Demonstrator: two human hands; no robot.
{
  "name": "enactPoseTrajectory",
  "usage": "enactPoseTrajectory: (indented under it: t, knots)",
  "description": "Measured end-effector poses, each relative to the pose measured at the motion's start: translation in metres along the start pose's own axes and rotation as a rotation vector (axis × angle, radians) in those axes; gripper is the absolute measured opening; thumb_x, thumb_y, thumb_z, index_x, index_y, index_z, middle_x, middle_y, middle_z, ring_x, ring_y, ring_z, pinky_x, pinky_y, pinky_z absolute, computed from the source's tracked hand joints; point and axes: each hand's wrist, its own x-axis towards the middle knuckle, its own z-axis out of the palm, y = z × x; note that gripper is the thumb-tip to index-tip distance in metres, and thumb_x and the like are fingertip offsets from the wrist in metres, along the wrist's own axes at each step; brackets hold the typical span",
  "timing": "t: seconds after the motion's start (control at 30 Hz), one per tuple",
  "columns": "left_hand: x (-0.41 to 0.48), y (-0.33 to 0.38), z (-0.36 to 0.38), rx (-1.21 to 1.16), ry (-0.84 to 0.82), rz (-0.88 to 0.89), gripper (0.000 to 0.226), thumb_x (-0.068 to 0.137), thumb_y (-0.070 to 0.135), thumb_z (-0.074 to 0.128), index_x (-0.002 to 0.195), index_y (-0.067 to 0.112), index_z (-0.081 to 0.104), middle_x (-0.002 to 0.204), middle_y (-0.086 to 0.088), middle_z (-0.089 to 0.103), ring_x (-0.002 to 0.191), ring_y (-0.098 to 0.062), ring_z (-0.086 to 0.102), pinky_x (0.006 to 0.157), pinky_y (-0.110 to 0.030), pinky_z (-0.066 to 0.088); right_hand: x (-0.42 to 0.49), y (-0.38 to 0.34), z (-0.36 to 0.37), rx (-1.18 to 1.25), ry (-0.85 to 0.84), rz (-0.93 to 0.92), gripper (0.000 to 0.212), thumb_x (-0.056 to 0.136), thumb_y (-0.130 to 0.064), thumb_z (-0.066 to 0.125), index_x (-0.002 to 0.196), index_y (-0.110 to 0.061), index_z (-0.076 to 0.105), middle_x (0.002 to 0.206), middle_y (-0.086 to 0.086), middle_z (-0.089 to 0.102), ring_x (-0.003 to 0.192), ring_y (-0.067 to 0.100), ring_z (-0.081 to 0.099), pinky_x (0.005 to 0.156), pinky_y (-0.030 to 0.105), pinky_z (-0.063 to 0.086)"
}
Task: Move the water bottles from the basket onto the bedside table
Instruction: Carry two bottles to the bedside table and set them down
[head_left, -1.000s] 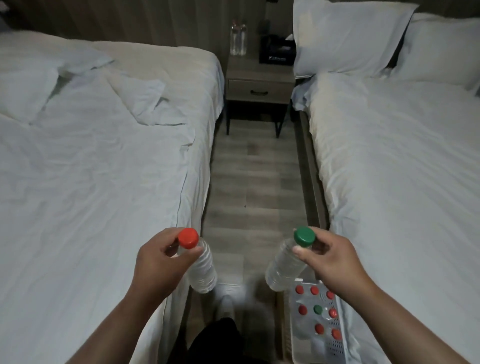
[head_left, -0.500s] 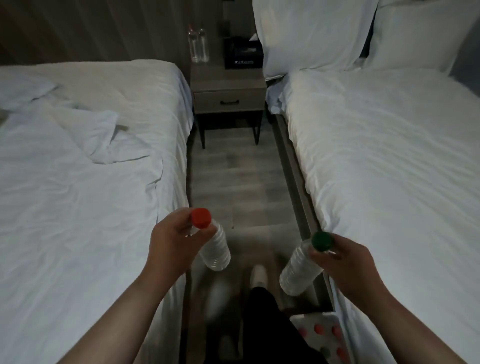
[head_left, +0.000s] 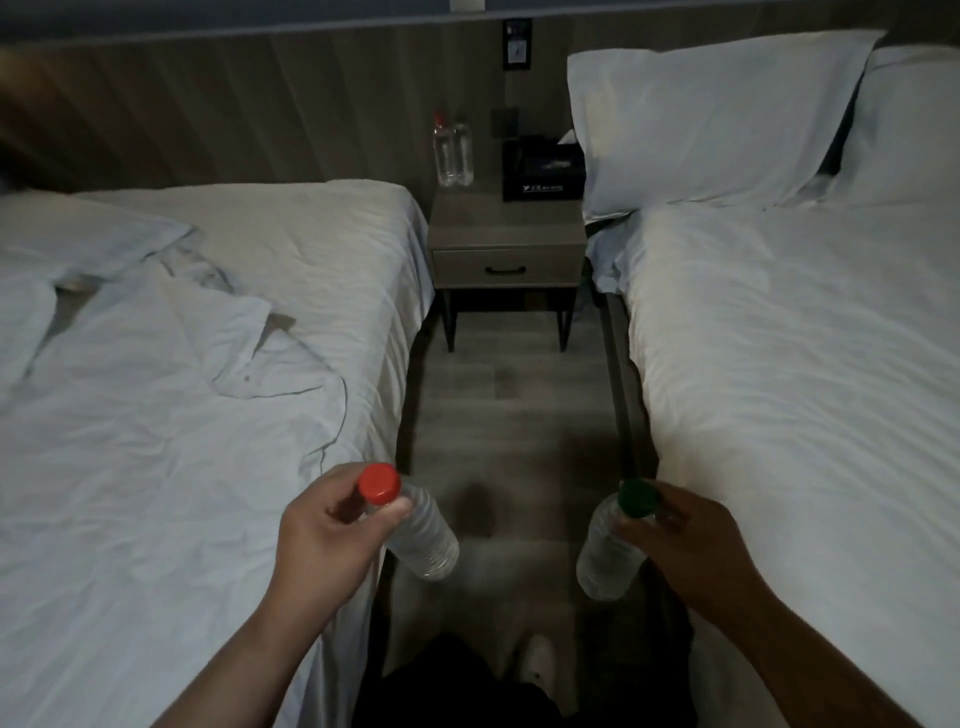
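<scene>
My left hand (head_left: 327, 530) grips a clear water bottle with a red cap (head_left: 423, 535) by its neck, low in the aisle between two beds. My right hand (head_left: 680, 540) holds a second clear bottle with a green cap (head_left: 605, 556) the same way. Both bottles hang tilted, bases pointing forward and down. Straight ahead stands the grey bedside table (head_left: 506, 228) with one drawer. Two clear bottles (head_left: 453, 148) stand together on its back left corner. The basket is out of view.
A black tissue box (head_left: 543, 171) sits on the table's back right. White beds flank the aisle, the left bed (head_left: 182, 364) rumpled, the right bed (head_left: 805, 364) with pillows (head_left: 706, 114). Wood floor (head_left: 511, 415) runs to the table. My leg and shoe (head_left: 537, 660) show below.
I have walked forward along the aisle; the bedside table appears closer and larger. The basket has dropped out of the bottom of the view. Both hands still hold their bottles.
</scene>
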Motion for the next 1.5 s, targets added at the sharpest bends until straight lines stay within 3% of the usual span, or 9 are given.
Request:
enactPoseTrajectory:
  t: [0.1,0.37,0.57,0.7,0.8,0.93,1.07,1.37,1.5]
  knots:
    - [0.020,0.000,0.003,-0.005,0.018,-0.014,0.024,0.060,0.034,0.075,0.083,0.027,0.073,0.086,0.006,0.073,0.078,-0.004,0.067,0.071,-0.011,0.049,0.037,-0.018,-0.003,-0.035,-0.014,-0.061,0.031,0.076,-0.014,0.078,0.077,-0.041,0.064,0.075,-0.011,0.071,0.077,0.005,0.067,0.074,0.022,0.051]
    - [0.092,-0.011,0.022,0.022,0.041,-0.060,0.022,0.061,0.034,0.073,0.083,0.029,0.071,0.084,0.003,0.072,0.076,-0.006,0.066,0.069,-0.012,0.049,0.138,-0.046,-0.004,-0.055,-0.088,-0.157,0.038,0.075,-0.016,0.079,0.088,-0.047,0.062,0.083,-0.028,0.071,0.088,-0.003,0.067,0.077,0.016,0.052]
    - [0.176,-0.025,0.057,-0.018,0.043,-0.086,0.027,0.071,-0.008,0.077,0.082,0.016,0.072,0.086,0.001,0.073,0.071,-0.003,0.067,0.066,-0.009,0.049,0.225,-0.058,-0.011,-0.100,-0.085,-0.112,0.041,0.075,-0.013,0.078,0.089,-0.047,0.059,0.078,-0.029,0.069,0.085,-0.012,0.064,0.072,0.010,0.051]
    - [0.247,-0.019,0.083,-0.016,0.016,-0.070,0.030,0.071,-0.009,0.077,0.083,0.019,0.072,0.087,0.005,0.073,0.072,0.000,0.067,0.067,-0.007,0.049,0.275,-0.064,-0.027,-0.130,-0.051,-0.067,0.035,0.076,-0.014,0.078,0.103,-0.031,0.063,0.092,-0.023,0.065,0.084,-0.018,0.061,0.068,0.002,0.047]
    - [0.304,-0.005,0.103,-0.001,-0.046,-0.027,0.028,0.071,-0.004,0.078,0.081,0.022,0.071,0.085,0.006,0.072,0.073,-0.001,0.067,0.067,-0.008,0.049,0.309,-0.066,-0.041,-0.137,0.013,-0.023,0.034,0.074,-0.017,0.080,0.102,-0.030,0.065,0.094,-0.018,0.068,0.084,-0.009,0.063,0.077,0.011,0.048]
    - [0.369,0.008,0.128,0.040,-0.111,-0.013,0.021,0.072,0.016,0.081,0.087,0.027,0.071,0.084,0.003,0.072,0.080,-0.009,0.068,0.078,-0.033,0.056,0.345,-0.070,-0.054,-0.127,0.078,0.008,0.034,0.073,-0.014,0.081,0.079,-0.042,0.064,0.079,-0.022,0.069,0.081,-0.016,0.062,0.073,0.017,0.048]
    - [0.422,0.016,0.155,0.010,-0.123,-0.004,0.023,0.068,0.033,0.076,0.090,0.029,0.071,0.084,-0.001,0.072,0.081,-0.024,0.069,0.076,-0.049,0.056,0.388,-0.071,-0.062,-0.120,0.067,0.036,0.026,0.076,-0.015,0.077,0.078,-0.038,0.067,0.079,-0.029,0.070,0.080,-0.011,0.064,0.068,0.016,0.049]
    - [0.539,0.020,0.200,0.097,-0.104,0.045,0.015,0.064,0.030,0.075,0.078,0.027,0.071,0.077,0.009,0.069,0.072,-0.005,0.066,0.065,-0.009,0.045,0.520,-0.076,-0.067,-0.069,-0.010,0.031,0.032,0.076,-0.011,0.078,0.087,-0.039,0.066,0.082,-0.032,0.070,0.083,-0.015,0.063,0.065,0.005,0.047]
    - [0.598,0.015,0.205,0.233,-0.061,0.126,0.015,0.068,0.045,0.067,0.080,0.036,0.066,0.073,0.019,0.064,0.068,0.001,0.061,0.065,-0.015,0.046,0.598,-0.085,-0.067,-0.083,-0.087,0.026,0.028,0.077,-0.019,0.078,0.083,-0.042,0.064,0.083,-0.030,0.070,0.084,-0.012,0.064,0.071,0.011,0.048]
